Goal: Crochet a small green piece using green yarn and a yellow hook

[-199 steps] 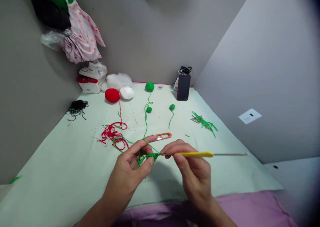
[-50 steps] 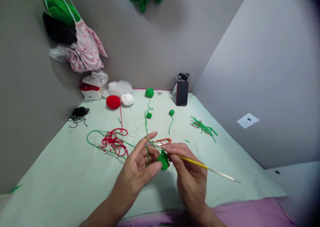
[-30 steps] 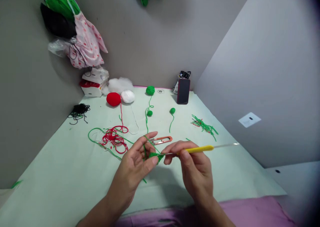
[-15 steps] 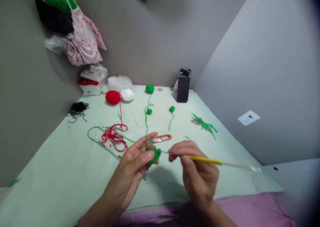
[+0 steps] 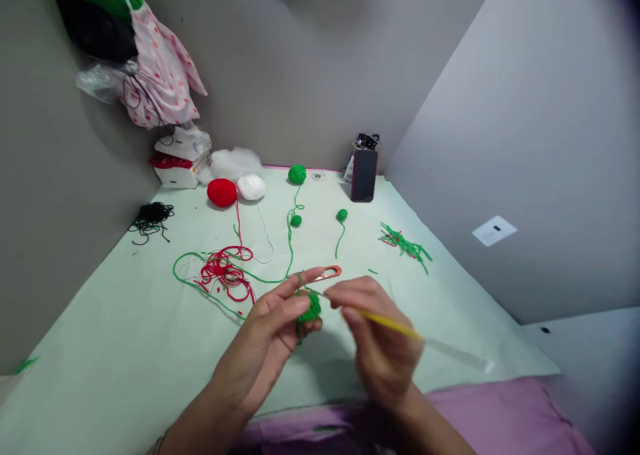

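Observation:
My left hand (image 5: 273, 331) pinches a small green crochet piece (image 5: 309, 307) between thumb and fingers, and green yarn (image 5: 289, 241) runs over its raised forefinger. My right hand (image 5: 380, 335), slightly blurred, grips a yellow-handled crochet hook (image 5: 400, 329) whose tip meets the green piece. Both hands hover above the pale green table cover (image 5: 125, 348). The yarn trails back to a green yarn ball (image 5: 297, 173) near the wall.
Orange thread snips (image 5: 330, 271) lie just behind my hands. A red yarn tangle (image 5: 225, 275), a red ball (image 5: 222, 192), a white ball (image 5: 251, 186), two small green balls (image 5: 342, 215), green yarn scraps (image 5: 406, 245), black yarn (image 5: 150, 216), a phone (image 5: 363, 175) and a white box (image 5: 175, 168) lie about.
My right hand has moved left, bringing the hook's tip back against the green piece, and the handle now slopes down to the right. My left hand keeps its hold.

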A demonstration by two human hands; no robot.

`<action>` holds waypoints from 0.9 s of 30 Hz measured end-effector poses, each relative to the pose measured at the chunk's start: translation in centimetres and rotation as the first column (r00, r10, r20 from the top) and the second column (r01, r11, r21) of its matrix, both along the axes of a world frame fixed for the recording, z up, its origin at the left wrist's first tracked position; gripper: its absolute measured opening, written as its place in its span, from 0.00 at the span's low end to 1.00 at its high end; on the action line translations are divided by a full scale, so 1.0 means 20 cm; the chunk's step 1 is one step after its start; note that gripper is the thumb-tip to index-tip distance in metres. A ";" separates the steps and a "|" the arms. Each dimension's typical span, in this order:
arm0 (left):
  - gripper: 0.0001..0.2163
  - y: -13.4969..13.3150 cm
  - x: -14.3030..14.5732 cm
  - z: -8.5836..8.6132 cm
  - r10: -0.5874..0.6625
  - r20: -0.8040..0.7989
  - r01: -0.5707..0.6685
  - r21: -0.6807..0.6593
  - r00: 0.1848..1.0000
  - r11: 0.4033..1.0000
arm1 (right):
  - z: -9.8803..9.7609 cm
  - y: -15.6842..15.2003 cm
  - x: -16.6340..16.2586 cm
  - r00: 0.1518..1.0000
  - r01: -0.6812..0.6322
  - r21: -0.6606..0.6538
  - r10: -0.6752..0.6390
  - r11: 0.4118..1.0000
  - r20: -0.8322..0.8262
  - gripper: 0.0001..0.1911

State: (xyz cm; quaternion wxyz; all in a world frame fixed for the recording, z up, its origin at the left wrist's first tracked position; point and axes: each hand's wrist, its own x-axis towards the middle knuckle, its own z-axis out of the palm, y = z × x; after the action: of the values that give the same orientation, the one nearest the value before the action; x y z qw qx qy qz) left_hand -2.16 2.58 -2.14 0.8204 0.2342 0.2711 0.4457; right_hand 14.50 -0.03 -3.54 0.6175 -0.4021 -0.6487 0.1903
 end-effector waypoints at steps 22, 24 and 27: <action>0.22 -0.02 -0.08 -0.02 -0.018 -0.292 0.120 0.335 0.956 0.934 | 0.04 0.09 -0.01 0.656 -0.546 -0.343 0.135 0.764 -0.743 0.13; 0.19 -0.02 -0.09 -0.02 -0.003 -0.298 0.114 0.354 0.954 0.928 | 0.05 0.08 -0.01 0.664 -0.533 -0.327 0.147 0.781 -0.733 0.12; 0.19 -0.02 -0.09 -0.01 0.018 -0.318 0.095 0.335 0.948 0.937 | 0.05 0.07 -0.01 0.668 -0.535 -0.293 0.184 0.792 -0.721 0.12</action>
State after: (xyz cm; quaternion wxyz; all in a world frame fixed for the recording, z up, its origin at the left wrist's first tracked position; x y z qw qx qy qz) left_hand -3.97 2.09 -2.39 0.7209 0.4484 0.3115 0.4269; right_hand 14.22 1.33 -2.46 0.6320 -0.3073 -0.3874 0.5967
